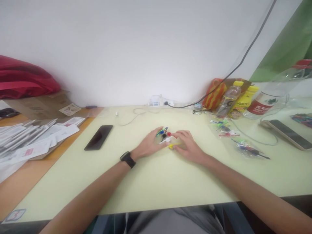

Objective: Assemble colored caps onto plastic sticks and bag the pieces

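Observation:
My left hand (pixel 151 143) and my right hand (pixel 186 144) rest on the pale yellow-green table (pixel 156 182), close together. Between them sits a small bundle of coloured plastic pieces (pixel 167 136): blue, red, white, yellow and black bits. Both hands have their fingers curled in around this bundle and touch it. The exact grip is too small to make out. A black watch (pixel 127 159) is on my left wrist.
A black phone (pixel 98 137) lies left of my hands. Stacked white packets (pixel 31 139) cover the left side. Small clear bags of coloured parts (pixel 234 138) lie to the right, with bottles (pixel 230 97), a large bottle (pixel 273 97) and another phone (pixel 289 134) behind.

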`<state>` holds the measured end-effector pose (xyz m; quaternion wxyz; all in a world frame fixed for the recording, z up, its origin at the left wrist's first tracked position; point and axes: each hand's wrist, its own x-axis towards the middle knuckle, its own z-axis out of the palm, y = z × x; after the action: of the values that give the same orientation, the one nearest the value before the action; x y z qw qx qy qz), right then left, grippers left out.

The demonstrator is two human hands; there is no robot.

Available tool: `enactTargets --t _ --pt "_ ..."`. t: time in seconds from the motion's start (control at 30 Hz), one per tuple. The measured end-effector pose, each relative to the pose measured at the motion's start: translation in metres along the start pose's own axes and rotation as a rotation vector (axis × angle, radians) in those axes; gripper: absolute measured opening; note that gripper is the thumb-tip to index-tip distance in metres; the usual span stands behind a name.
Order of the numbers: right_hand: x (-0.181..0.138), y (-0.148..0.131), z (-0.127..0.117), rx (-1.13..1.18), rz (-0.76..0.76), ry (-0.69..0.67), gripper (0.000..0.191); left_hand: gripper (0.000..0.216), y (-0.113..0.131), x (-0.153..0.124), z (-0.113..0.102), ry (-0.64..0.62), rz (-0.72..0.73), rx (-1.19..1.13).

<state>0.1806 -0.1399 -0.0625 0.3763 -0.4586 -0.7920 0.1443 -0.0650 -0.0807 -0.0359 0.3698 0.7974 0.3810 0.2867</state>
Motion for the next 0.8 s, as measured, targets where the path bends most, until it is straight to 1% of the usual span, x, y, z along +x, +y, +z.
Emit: enactTargets --t 0.07,0.17,0.23,0.3,0.37,0.43,0.53,0.63,0.73,0.8 --pt "0.005 0.005 0.003 -0.007 0.01 0.018 0.055 0.088 0.001 0.001 -0.002 -0.047 0.036 0.0" --pt "0.014 0.011 0.008 -0.016 -0.007 -0.008 0.061 0.091 0.001 0.008 -0.001 -0.096 0.134 -0.027" --pt "0.021 0.016 0.012 -0.003 -0.023 -0.039 0.063 0.082 0.0 0.014 0.001 -0.103 0.2 -0.051" --pt "0.027 0.021 0.014 0.022 -0.021 -0.047 0.062 0.069 0.0 0.021 0.003 -0.092 0.236 -0.069" --pt "0.031 0.024 0.015 0.048 0.001 -0.019 0.059 0.057 -0.001 0.024 0.004 -0.084 0.236 -0.08" --pt "0.033 0.024 0.014 0.064 0.014 0.004 0.05 0.05 -0.003 0.025 0.003 -0.09 0.232 -0.093" --pt "0.032 0.021 0.008 0.085 -0.02 -0.021 0.037 0.043 -0.004 0.024 0.002 -0.063 0.258 -0.067" --pt "0.031 0.022 0.002 0.096 -0.045 -0.027 0.031 0.034 -0.004 0.022 0.003 -0.056 0.293 0.015" --pt "0.035 0.039 -0.002 0.04 0.007 0.056 0.027 0.031 -0.004 0.022 0.003 -0.09 0.292 0.092" --pt "0.041 0.058 -0.003 -0.065 0.072 0.134 0.028 0.032 -0.005 0.021 0.003 -0.091 0.285 0.119"
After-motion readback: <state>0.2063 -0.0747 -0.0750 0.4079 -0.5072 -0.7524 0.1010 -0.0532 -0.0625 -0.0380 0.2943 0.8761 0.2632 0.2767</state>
